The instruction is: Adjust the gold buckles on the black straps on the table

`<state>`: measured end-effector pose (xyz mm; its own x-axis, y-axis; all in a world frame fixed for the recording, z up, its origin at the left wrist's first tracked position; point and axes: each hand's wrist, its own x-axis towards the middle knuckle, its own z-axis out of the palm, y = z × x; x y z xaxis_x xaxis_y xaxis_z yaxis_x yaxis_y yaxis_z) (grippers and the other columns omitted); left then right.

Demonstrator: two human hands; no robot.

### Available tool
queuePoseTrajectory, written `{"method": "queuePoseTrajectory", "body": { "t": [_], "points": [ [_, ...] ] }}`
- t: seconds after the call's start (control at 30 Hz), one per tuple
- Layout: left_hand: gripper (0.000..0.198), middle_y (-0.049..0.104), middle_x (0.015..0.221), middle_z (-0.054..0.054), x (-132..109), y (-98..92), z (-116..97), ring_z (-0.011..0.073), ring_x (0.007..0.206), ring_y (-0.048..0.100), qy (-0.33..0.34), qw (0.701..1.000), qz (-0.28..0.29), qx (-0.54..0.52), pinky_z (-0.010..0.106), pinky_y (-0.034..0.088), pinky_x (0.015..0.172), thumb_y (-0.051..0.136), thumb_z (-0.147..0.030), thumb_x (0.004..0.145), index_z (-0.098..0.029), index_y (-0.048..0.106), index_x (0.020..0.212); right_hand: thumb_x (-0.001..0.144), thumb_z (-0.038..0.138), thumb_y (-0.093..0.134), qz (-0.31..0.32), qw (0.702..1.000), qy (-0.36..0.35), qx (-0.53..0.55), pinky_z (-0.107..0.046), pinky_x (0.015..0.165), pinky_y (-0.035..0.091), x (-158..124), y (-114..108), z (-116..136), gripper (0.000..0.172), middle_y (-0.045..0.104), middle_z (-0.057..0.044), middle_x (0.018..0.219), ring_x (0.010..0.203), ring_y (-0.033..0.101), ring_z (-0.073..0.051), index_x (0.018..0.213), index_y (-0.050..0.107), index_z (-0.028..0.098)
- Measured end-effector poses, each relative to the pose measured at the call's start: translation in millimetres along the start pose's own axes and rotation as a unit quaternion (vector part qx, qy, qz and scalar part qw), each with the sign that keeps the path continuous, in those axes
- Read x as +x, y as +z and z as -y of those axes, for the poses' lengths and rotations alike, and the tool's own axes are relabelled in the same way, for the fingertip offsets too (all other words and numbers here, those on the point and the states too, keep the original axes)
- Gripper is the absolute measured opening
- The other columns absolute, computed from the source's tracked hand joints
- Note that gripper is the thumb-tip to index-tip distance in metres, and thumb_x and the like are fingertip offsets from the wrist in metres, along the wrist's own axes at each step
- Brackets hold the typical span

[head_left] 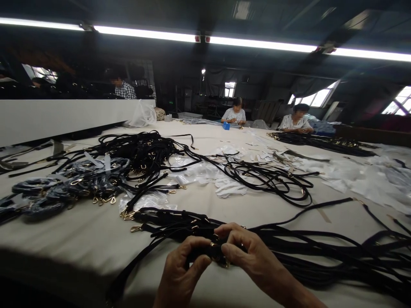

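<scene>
My left hand (181, 269) and my right hand (248, 254) meet near the front edge of the big pale table (80, 231). Both pinch the same black strap (205, 252), where a small gold metal fitting (221, 261) shows between the fingertips. The strap belongs to a bundle of black straps (321, 252) that runs off to the right. More of these straps, ending in gold clasps (135, 227), lie just beyond my hands.
A tangled heap of black straps (141, 154) and bagged, coiled straps (64, 188) fill the left. Loose straps (266, 179) and white plastic wrappers (353, 175) cover the middle and right. Two people (236, 113) sit at the far end; another stands behind a white partition (64, 115).
</scene>
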<state>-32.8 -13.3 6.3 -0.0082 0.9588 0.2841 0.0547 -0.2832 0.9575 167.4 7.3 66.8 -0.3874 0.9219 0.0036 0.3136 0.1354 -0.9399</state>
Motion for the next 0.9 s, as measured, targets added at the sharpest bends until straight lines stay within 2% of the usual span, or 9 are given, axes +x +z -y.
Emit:
{"method": "queuePoseTrajectory", "body": {
  "t": [0.13,0.27,0.5,0.57,0.63,0.7,0.73,0.8,0.9],
  "points": [
    [0.015,0.076,0.089,0.001,3,-3.6,-3,0.0182,0.081,0.07,0.062,0.997,0.033,0.029,0.023,0.055,0.076,0.074,-0.033,0.083,-0.027,0.076,0.097,0.091,0.038,0.062,0.032,0.999,-0.009,-0.037,-0.033,0.094,0.045,-2,-5,5,0.029,0.066,-0.008,0.116,0.106,0.062,-0.024,0.071,0.067,0.018],
    [0.015,0.074,0.092,0.001,2,-3.3,-5,0.0181,0.087,0.07,0.097,0.994,0.041,0.02,0.022,0.054,0.08,0.075,-0.029,0.083,-0.029,0.076,0.098,0.089,0.032,0.066,0.026,0.995,-0.024,-0.093,-0.033,0.099,0.042,-3,-5,11,0.021,0.065,-0.006,0.12,0.112,0.06,-0.023,0.072,0.069,0.02],
    [0.015,0.072,0.092,0.005,3,-1.4,-1,0.0188,0.086,0.069,0.136,0.985,0.098,0.05,0.024,0.055,0.077,0.071,-0.023,0.086,-0.025,0.074,0.101,0.088,0.021,0.064,0.051,0.997,-0.057,-0.025,-0.027,0.088,0.046,1,5,9,0.022,0.069,-0.003,0.105,0.098,0.064,-0.018,0.066,0.062,0.018],
    [0.016,0.072,0.092,0.004,3,-2.5,-1,0.0187,0.085,0.069,0.132,0.984,0.108,0.041,0.024,0.055,0.076,0.072,-0.023,0.085,-0.026,0.075,0.101,0.087,0.022,0.065,0.075,0.996,-0.05,-0.017,-0.026,0.086,0.047,1,2,10,0.02,0.07,-0.002,0.101,0.096,0.064,-0.018,0.067,0.064,0.019],
    [0.016,0.072,0.092,0.003,2,-2.8,-2,0.0189,0.085,0.068,0.089,0.992,0.091,0.014,0.025,0.054,0.077,0.074,-0.025,0.083,-0.027,0.075,0.099,0.081,0.025,0.074,0.069,0.996,-0.027,-0.045,-0.026,0.085,0.047,0,-2,12,0.01,0.07,0.0,0.101,0.097,0.064,-0.019,0.077,0.068,0.02],
    [0.018,0.072,0.089,0.001,1,-2.3,-4,0.0188,0.082,0.068,0.011,0.998,0.057,-0.038,0.024,0.054,0.075,0.077,-0.029,0.079,-0.025,0.072,0.096,0.071,0.03,0.085,0.039,0.994,-0.011,-0.106,-0.026,0.084,0.047,0,-4,12,0.028,0.07,0.001,0.103,0.096,0.064,-0.02,0.092,0.069,0.023],
    [0.019,0.071,0.086,0.001,1,-2.2,-4,0.0185,0.08,0.067,-0.025,0.997,0.046,-0.062,0.024,0.053,0.073,0.079,-0.031,0.078,-0.024,0.07,0.093,0.067,0.031,0.089,0.032,0.99,-0.021,-0.135,-0.026,0.082,0.047,0,-3,11,0.038,0.071,0.001,0.102,0.094,0.064,-0.02,0.097,0.068,0.024],
    [0.022,0.07,0.081,0.0,0,-3.1,-4,0.0178,0.076,0.066,-0.057,0.993,0.056,-0.09,0.023,0.052,0.069,0.079,-0.037,0.077,-0.022,0.067,0.088,0.069,0.03,0.088,0.041,0.978,-0.088,-0.186,-0.027,0.079,0.048,2,1,7,0.038,0.071,0.0,0.097,0.089,0.065,-0.019,0.1,0.067,0.023],
    [0.019,0.072,0.088,0.003,-2,-8.3,-1,0.0205,0.083,0.068,0.02,0.997,0.075,-0.015,0.027,0.054,0.075,0.072,-0.041,0.085,-0.023,0.07,0.091,0.077,0.02,0.081,0.04,0.935,-0.221,-0.274,-0.03,0.084,0.05,6,8,-3,0.027,0.073,-0.003,0.094,0.091,0.067,-0.022,0.098,0.065,0.021]
  ]
}}
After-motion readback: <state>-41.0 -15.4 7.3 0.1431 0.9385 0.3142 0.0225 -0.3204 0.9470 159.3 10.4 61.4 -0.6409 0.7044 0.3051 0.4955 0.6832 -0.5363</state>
